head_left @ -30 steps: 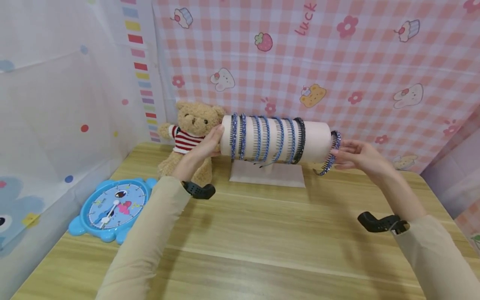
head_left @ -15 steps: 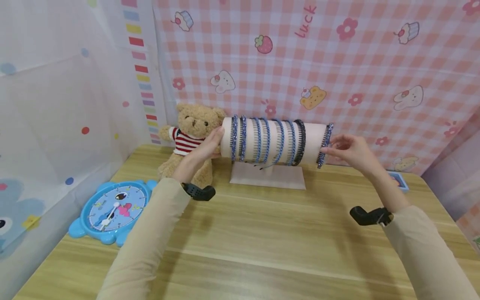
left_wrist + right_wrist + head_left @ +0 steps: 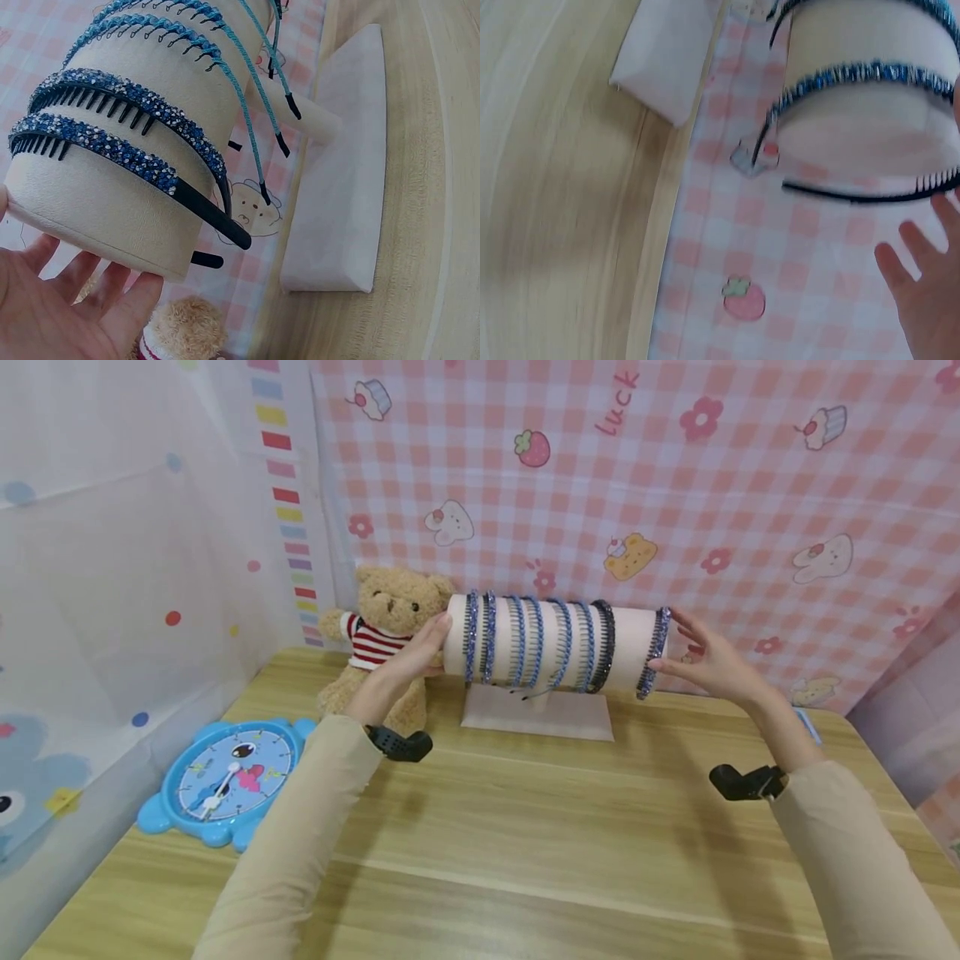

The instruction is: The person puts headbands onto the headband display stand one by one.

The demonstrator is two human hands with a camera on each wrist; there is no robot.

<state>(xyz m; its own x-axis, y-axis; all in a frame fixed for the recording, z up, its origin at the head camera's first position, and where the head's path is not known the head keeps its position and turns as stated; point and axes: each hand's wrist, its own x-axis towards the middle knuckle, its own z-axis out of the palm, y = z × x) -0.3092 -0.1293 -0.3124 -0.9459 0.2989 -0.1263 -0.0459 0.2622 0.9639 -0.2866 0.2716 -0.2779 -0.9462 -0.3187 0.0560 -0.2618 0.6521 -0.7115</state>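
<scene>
A pale cylindrical headband stand (image 3: 632, 639) carries several toothed headbands: sparkly blue ones at the left, braided blue ones in the middle, then a black one (image 3: 602, 647). A sparkly blue headband (image 3: 655, 653) sits at the stand's right end; in the right wrist view its band (image 3: 862, 75) arches over the cylinder. My right hand (image 3: 716, 664) touches this headband with the thumb at its front and a fingertip near its top, other fingers spread. My left hand (image 3: 397, 672) rests against the stand's left end, fingers fairly straight along the rim in the left wrist view (image 3: 90, 307).
A teddy bear (image 3: 375, 643) in a striped shirt sits behind my left hand. On the table's left lies a blue toy clock (image 3: 232, 772). Gingham cloth (image 3: 487, 485) hangs behind the stand. A small blue-edged item (image 3: 807, 725) shows past my right wrist.
The right-end headband has moved left from beyond the stand's end onto it. My right hand followed it, then spread its fingers, one reaching the band's top. My left hand has stayed put.
</scene>
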